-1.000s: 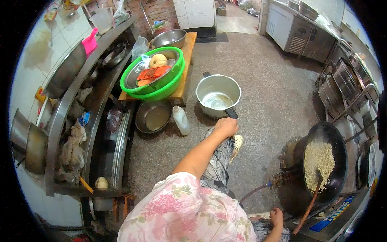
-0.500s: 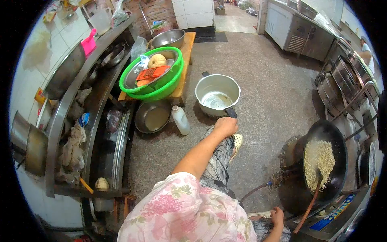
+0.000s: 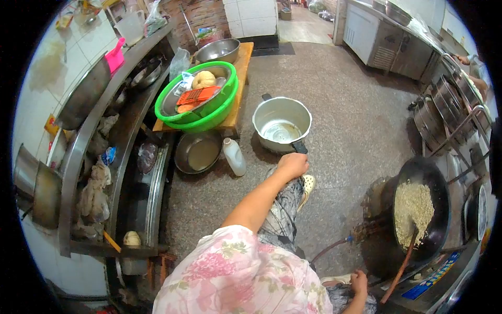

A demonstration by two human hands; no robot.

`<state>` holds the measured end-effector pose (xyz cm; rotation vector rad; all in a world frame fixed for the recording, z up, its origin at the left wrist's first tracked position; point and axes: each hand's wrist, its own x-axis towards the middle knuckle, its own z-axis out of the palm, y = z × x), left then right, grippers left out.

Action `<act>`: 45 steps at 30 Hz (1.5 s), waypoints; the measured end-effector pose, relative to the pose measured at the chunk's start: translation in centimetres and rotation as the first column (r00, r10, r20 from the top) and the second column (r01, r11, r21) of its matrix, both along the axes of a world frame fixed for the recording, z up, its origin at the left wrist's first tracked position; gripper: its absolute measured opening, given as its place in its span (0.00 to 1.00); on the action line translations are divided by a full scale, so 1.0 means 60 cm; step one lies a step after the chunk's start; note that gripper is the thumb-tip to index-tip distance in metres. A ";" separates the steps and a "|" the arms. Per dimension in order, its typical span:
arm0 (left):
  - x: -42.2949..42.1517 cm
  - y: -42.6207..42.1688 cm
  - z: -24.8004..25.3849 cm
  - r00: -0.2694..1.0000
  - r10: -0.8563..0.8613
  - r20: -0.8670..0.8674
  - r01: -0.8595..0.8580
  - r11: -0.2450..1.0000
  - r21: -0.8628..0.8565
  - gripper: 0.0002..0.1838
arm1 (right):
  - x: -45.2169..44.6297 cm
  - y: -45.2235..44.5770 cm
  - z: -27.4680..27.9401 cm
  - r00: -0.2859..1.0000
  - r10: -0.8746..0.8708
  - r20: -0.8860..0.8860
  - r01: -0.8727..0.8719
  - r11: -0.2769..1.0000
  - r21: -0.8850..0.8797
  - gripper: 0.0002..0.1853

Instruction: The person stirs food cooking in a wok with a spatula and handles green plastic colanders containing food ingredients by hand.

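Observation:
My left hand (image 3: 293,165) is wrapped round the black handle of a silver pot (image 3: 283,122). A little liquid lies in the pot's bottom. Whether its base touches the floor I cannot tell. My right hand (image 3: 359,283) rests by my knee at the lower edge, fingers loosely bent and holding nothing visible. To its right, a wooden-handled tool (image 3: 401,267) leans in a large black wok (image 3: 438,209), its head buried in pale chopped food (image 3: 414,212). A white plastic bottle (image 3: 235,158) stands left of the pot, next to a metal basin (image 3: 182,153) of cloudy liquid.
A wooden table (image 3: 244,70) bears green basins (image 3: 203,125) with an orange grater (image 3: 198,95). Metal shelving (image 3: 78,172) runs along the left. A rack of metal pans (image 3: 439,112) and another person's arm (image 3: 478,83) are at right. A hose (image 3: 328,248) crosses the floor.
The other person at the far right has shifted, and an arm now shows there. My hands and the pot have stayed almost still.

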<state>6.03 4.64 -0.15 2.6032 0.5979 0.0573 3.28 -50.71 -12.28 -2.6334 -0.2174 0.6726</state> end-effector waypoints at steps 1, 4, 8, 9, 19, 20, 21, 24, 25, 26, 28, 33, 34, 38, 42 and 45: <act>-0.002 0.004 0.000 0.994 0.053 0.100 -0.044 0.995 -0.084 0.15 | 0.000 0.001 0.000 0.999 -0.027 -0.028 0.028 1.000 0.006 0.17; -0.002 0.048 -0.038 0.884 0.277 0.376 -0.094 0.894 -0.439 0.15 | -0.008 0.014 0.028 0.998 -0.004 -0.061 0.001 0.998 -0.059 0.18; -0.035 0.136 -0.142 0.598 0.760 0.255 -0.158 0.424 -0.892 0.13 | -0.024 -0.026 -0.017 0.995 -0.061 -0.077 0.054 0.995 -0.087 0.16; -0.063 0.155 -0.167 0.534 0.829 0.166 -0.131 0.275 -0.953 0.14 | -0.034 -0.036 -0.016 0.998 -0.038 -0.048 0.035 0.997 -0.066 0.15; -0.229 0.335 -0.398 0.098 0.987 -0.127 -0.664 -0.031 -0.747 0.34 | -0.131 0.007 0.049 0.976 0.141 -0.169 -0.189 0.931 -0.314 0.21; -0.228 0.347 -0.410 0.109 0.984 -0.143 -0.683 -0.031 -0.730 0.34 | -0.136 -0.008 0.034 0.973 0.156 -0.168 -0.199 0.939 -0.280 0.20; -0.229 0.360 -0.419 0.119 0.980 -0.158 -0.703 -0.029 -0.711 0.33 | -0.140 -0.019 0.024 0.971 0.172 -0.167 -0.210 0.947 -0.243 0.20; -0.222 0.381 -0.413 0.212 0.940 -0.267 -0.688 -0.051 -0.724 0.33 | -0.139 -0.001 0.040 0.970 0.217 -0.105 -0.229 0.966 -0.118 0.20; -0.217 0.384 -0.410 0.257 0.915 -0.311 -0.670 -0.063 -0.740 0.33 | -0.134 0.003 0.042 0.972 0.208 -0.105 -0.220 0.969 -0.111 0.20; -0.217 0.394 -0.451 0.232 0.932 -0.279 -0.678 -0.050 -0.733 0.31 | -0.129 0.007 0.042 0.973 0.199 -0.118 -0.213 0.970 -0.116 0.19; -0.216 0.414 -0.550 0.183 0.961 -0.209 -0.691 -0.025 -0.722 0.29 | -0.121 0.013 0.039 0.976 0.173 -0.132 -0.192 0.971 -0.143 0.19; -0.212 0.365 -0.490 0.302 0.940 -0.159 -0.720 0.116 -0.684 0.21 | -0.107 0.013 0.028 0.980 0.146 -0.138 -0.167 0.973 -0.157 0.18; -0.209 0.347 -0.476 0.315 0.939 -0.141 -0.738 0.149 -0.658 0.20 | -0.106 0.013 0.022 0.980 0.146 -0.132 -0.166 0.973 -0.158 0.18; -0.220 0.286 -0.401 0.477 0.875 -0.083 -0.452 0.163 -0.877 0.16 | -0.099 0.004 0.004 0.984 0.153 -0.089 -0.165 0.976 -0.141 0.18; -0.204 0.234 -0.216 0.651 0.756 -0.059 -0.249 0.140 -0.958 0.13 | -0.080 0.026 0.009 0.979 0.128 -0.159 -0.152 0.977 -0.147 0.18; -0.197 0.220 -0.088 0.717 0.688 0.115 -0.004 0.169 -0.986 0.14 | -0.066 -0.006 -0.023 0.975 0.196 -0.103 -0.191 0.980 0.056 0.18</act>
